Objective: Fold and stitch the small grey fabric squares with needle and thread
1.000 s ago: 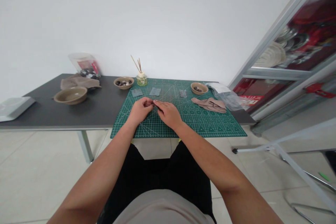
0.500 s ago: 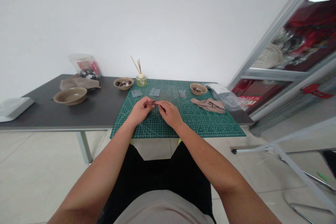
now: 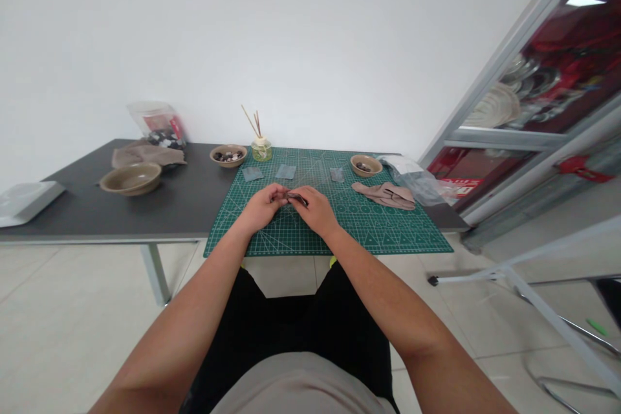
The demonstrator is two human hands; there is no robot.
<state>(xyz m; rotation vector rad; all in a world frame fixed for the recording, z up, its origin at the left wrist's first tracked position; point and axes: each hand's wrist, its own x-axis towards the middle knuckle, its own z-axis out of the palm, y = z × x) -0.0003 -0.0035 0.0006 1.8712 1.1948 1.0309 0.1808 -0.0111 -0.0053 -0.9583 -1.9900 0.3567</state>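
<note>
My left hand [image 3: 262, 207] and my right hand [image 3: 313, 208] meet fingertip to fingertip over the middle of a green cutting mat [image 3: 388, 233]. Both are closed in a pinch on a small dark thing [image 3: 292, 196] between them; it is too small to name. Three small grey fabric squares [image 3: 286, 171] lie on the mat just beyond my hands. A beige cloth piece [image 3: 385, 194] lies on the mat to the right.
On the dark table [image 3: 160, 207]: a small bowl of buttons [image 3: 228, 154], a reed diffuser [image 3: 261, 145], another small bowl [image 3: 366, 165], a large empty tan bowl [image 3: 130, 178], a clear bag [image 3: 158, 123] on beige cloth, a white tray [image 3: 24, 197]. A metal frame [image 3: 533, 272] stands right.
My hands have shifted slightly and lowered toward the mat, still pinched together. The small dark thing between my fingertips shows a little more now.
</note>
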